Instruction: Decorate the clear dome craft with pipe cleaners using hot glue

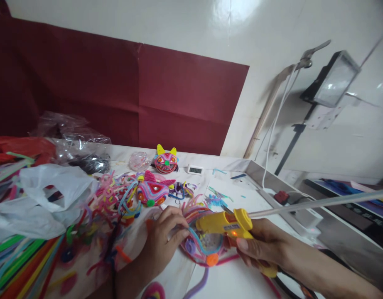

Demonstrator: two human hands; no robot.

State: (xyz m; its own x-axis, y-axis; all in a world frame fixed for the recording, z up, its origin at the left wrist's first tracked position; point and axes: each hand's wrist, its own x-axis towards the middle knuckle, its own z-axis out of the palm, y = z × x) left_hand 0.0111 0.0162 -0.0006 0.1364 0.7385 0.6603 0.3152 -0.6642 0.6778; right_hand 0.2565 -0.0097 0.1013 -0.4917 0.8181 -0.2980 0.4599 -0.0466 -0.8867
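Note:
My right hand is wrapped round the handle of a yellow hot glue gun, whose small orange light glows. Out of its back runs a long translucent glue stick. The gun's front end is over a round, face-like craft piece covered in colored pipe cleaners, with an orange pom-pom at its lower edge. At the piece's left side, my left hand pinches a light blue pipe cleaner between thumb and fingers. The gun's nozzle tip is hard to make out.
Two similar cat-like pieces, one upright and one lying, are farther back. Loose pipe cleaners and plastic bags crowd the left. A small digital display stands near the wall; a power strip lies right.

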